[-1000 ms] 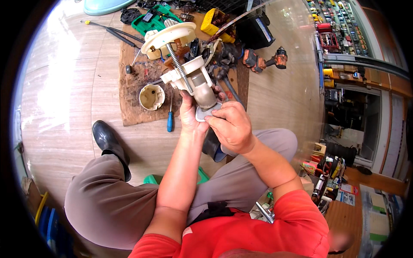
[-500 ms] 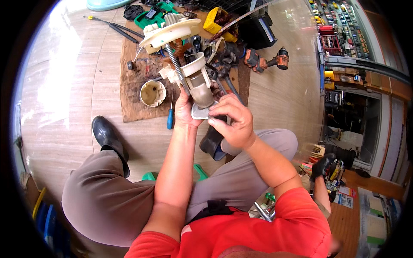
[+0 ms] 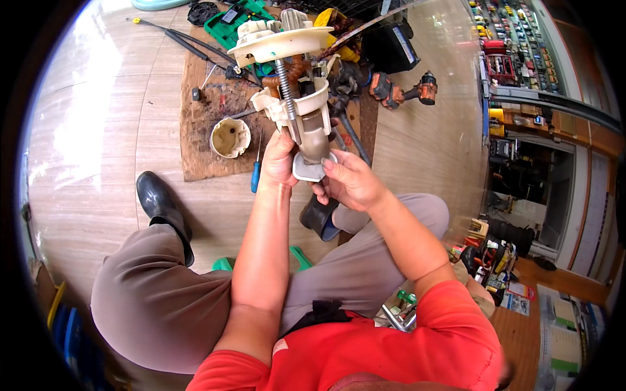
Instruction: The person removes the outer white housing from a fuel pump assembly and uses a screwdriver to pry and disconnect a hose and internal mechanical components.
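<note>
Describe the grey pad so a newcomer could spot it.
Find the wooden board, then the cream assembly held by the left hand. At the assembly's lower end, touched by the right hand, sits the grey pad. Its flat, pale-rimmed shape sets it apart from the rounded cylinder above.

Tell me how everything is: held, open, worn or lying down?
White assembly: held
Left hand: gripping the white assembly
Right hand: thumb touching gray pad
Cream cup: open side up
Blue screwdriver: lying down
Orange-black power tool: lying on floor
Black boots: worn
</note>
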`<state>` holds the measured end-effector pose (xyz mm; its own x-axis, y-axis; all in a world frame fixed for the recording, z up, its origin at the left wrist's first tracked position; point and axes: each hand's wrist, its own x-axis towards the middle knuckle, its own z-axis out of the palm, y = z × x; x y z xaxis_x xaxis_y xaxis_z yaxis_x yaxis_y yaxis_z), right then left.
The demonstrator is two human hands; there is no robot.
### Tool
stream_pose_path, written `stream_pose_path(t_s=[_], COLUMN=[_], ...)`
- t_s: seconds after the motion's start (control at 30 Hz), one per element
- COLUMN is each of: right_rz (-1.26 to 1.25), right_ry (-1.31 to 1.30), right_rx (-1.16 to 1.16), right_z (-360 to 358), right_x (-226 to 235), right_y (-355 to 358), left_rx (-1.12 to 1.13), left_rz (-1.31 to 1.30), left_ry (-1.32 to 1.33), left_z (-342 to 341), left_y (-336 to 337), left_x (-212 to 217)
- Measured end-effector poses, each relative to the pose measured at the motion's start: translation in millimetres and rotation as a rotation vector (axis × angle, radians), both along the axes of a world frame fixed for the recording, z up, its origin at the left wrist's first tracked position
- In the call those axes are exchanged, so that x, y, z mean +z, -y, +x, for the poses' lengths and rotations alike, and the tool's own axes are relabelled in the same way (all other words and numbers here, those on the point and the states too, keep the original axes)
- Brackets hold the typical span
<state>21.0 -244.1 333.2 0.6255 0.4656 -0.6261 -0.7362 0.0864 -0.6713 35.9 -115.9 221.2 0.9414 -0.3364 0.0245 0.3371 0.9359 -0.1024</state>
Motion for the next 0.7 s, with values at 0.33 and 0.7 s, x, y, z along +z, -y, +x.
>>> stream_pose_path(t_s=[0.33,0.7], right_rz=[-0.044,-0.315], right_ry=[0.1,0.284], right_rx=[-0.2,-0.292], right_z=[5.0,6.1], right_x=[8.1,2.0], right_y=[-15.7,-25.2], left_rx=[0.327,0.277], left_rz=[0.196,0.545], left_ry=[-0.187,-0.167], left_z=[7.3,2.5], left_y=[10.8,16.2], left_x=[21.4,16.4])
